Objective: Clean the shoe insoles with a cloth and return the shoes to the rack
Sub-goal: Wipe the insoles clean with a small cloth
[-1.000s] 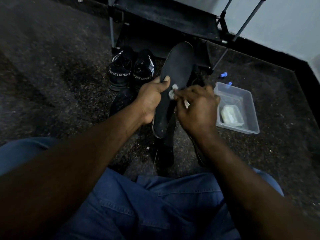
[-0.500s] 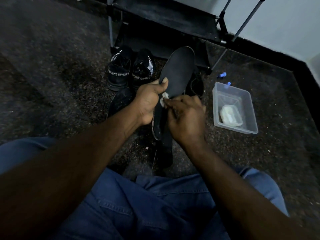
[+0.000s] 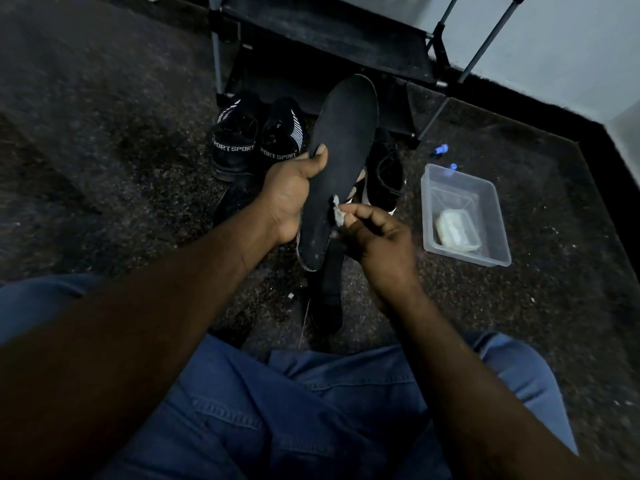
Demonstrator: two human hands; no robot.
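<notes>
Here, black sport shoes (image 3: 258, 140) stand on the floor (image 3: 104, 133) just beyond the left hand (image 3: 294, 199), which grips a black insole (image 3: 343, 161) by its edge, thumb on its face, while the right hand (image 3: 377, 244) pinches a small pale cloth (image 3: 337, 214) against the insole's edge near the heel. The wiping step looks to be in hand; the next move calls for strokes up toward the toe, before shoes go to the rack (image 3: 329, 39) behind.
</notes>
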